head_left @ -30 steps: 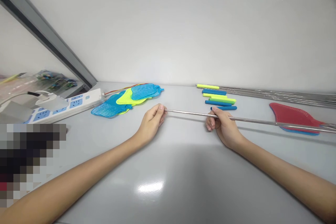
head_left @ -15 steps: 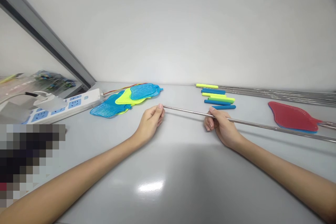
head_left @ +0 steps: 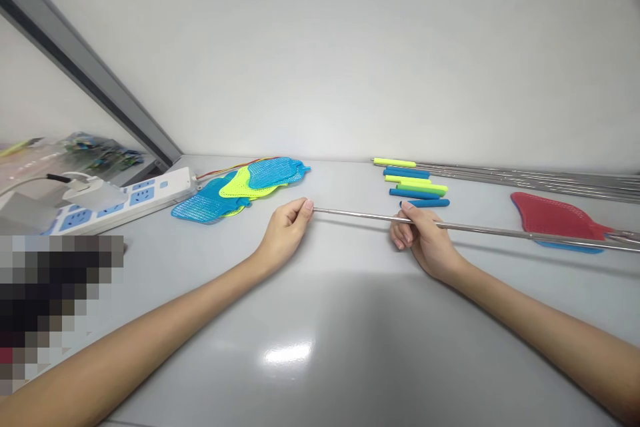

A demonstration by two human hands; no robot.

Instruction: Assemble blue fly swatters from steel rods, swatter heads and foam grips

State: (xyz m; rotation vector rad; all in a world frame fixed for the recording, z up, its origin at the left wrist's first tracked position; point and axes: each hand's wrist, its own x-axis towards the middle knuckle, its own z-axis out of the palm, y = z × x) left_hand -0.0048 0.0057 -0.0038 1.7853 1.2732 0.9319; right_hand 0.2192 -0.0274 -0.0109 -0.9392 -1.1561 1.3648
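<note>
My left hand [head_left: 287, 230] pinches the thin left end of a long metal telescopic rod [head_left: 485, 230]. Farther right along the same rod, my right hand [head_left: 423, 237] grips it between thumb and fingers. The rod runs on past the right edge of view, above the table and across the lower part of a red fly swatter head [head_left: 553, 215]. Behind my right hand lie several foam handle sleeves, among them a blue sleeve [head_left: 425, 203] and a yellow sleeve [head_left: 395, 163]. Blue swatter heads [head_left: 207, 203] and a yellow swatter head [head_left: 245, 183] lie overlapped behind my left hand.
More metal rods [head_left: 525, 180] lie along the wall at back right. A white power strip [head_left: 177, 187] with a plugged-in adapter sits at left, near plastic bags [head_left: 100, 153]. The grey table [head_left: 240, 360] meets a white wall; a slanted metal post [head_left: 90, 67] stands at upper left.
The rod's right part has risen slightly, so it now crosses the red swatter head instead of passing below it. Both hands keep hold, nearly in place.
</note>
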